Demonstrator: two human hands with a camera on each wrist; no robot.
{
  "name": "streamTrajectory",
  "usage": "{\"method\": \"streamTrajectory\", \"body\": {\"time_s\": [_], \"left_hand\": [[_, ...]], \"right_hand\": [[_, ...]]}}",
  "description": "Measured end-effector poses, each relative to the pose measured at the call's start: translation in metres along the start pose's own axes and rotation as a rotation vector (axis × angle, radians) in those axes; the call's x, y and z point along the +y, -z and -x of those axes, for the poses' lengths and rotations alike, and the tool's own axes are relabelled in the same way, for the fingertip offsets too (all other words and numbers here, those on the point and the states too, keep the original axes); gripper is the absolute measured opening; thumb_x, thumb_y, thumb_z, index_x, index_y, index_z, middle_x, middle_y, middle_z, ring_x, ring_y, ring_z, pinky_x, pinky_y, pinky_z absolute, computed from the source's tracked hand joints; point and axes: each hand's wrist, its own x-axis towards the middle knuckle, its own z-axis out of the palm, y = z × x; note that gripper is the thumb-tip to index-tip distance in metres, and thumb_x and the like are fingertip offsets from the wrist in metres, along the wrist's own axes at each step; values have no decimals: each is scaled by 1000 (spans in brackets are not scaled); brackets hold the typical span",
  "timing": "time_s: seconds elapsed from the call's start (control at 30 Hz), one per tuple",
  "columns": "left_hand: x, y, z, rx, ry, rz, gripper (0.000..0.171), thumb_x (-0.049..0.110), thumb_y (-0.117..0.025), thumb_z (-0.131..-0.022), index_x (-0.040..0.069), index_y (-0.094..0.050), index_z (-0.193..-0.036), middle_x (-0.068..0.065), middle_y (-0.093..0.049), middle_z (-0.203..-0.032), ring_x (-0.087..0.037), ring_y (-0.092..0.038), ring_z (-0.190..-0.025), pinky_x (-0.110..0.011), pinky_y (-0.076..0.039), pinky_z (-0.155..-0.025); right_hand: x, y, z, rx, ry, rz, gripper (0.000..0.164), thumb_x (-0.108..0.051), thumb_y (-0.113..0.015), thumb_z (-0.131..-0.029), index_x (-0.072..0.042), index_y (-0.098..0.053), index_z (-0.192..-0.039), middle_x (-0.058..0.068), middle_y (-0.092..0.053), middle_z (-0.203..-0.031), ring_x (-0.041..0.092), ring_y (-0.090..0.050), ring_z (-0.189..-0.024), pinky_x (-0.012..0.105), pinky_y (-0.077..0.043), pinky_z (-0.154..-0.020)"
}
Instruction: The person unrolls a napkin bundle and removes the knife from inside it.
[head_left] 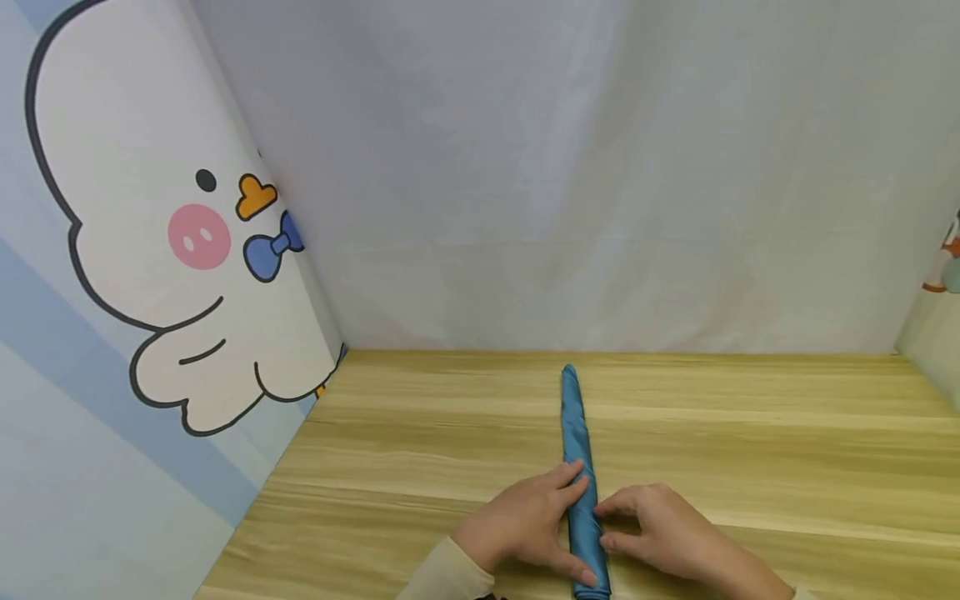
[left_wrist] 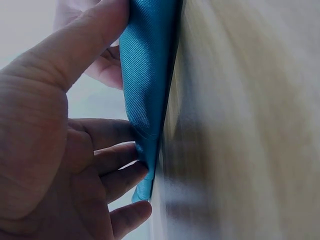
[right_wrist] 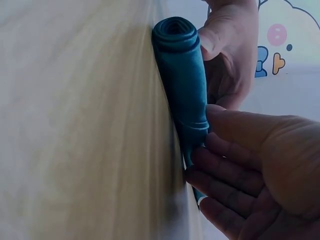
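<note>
A blue cloth (head_left: pixel 574 421), rolled into a long narrow tube, lies on the wooden table and runs away from the person. Its spiral end (right_wrist: pixel 175 29) shows in the right wrist view. The left hand (head_left: pixel 521 518) rests on the near half of the roll from the left, with thumb and fingertips spread along it. On the other side, the right hand (head_left: pixel 667 532) touches the roll with thumb and fingertips, its fingers only slightly bent. In the left wrist view, fairly straight fingers (left_wrist: pixel 117 157) lie against the satiny cloth.
The wooden table (head_left: pixel 420 417) reaches back to a pale cloth wall (head_left: pixel 600 167). At the left stands a panel with a white cartoon bird (head_left: pixel 112 167). Part of another printed figure (head_left: pixel 951 271) shows at the right edge.
</note>
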Motion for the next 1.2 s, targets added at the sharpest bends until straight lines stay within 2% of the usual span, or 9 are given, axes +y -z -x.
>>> {"method": "streamTrajectory", "body": {"time_s": [0.3,0.6,0.8,1.2], "left_hand": [[1,0,0,5,-9,-13,112,79,-59,-71,9,-26,-152,-7,-18,-159,-18,-25,-142,-28,-31,-109],[3,0,0,-29,10,-3,113,79,-60,-70,11,-25,-153,-5,-15,-160,-16,-23,-143,-28,-30,-110],[3,-1,0,-18,15,-8,113,79,-60,-70,10,-26,-153,-6,-17,-159,-16,-24,-142,-28,-31,-110],[3,1,0,-20,26,-1,112,78,-61,-70,11,-26,-153,-5,-17,-159,-16,-25,-142,-29,-31,-109]], "right_hand": [[0,-2,-1,-15,-17,-83,35,-34,-75,-84,-7,-74,-106,-5,-73,-100,7,-66,-92,26,-54,-76],[1,-6,2,-34,-64,-275,26,-24,-76,-84,-5,-74,-101,-7,-72,-87,3,-66,-79,20,-53,-67],[4,-9,-1,-33,-71,-300,18,-21,-77,-84,-10,-71,-97,-11,-69,-81,3,-64,-74,22,-52,-64],[3,-12,-6,-30,-137,-367,14,-18,-74,-86,-7,-71,-93,-6,-67,-76,6,-62,-68,22,-51,-60]]}}
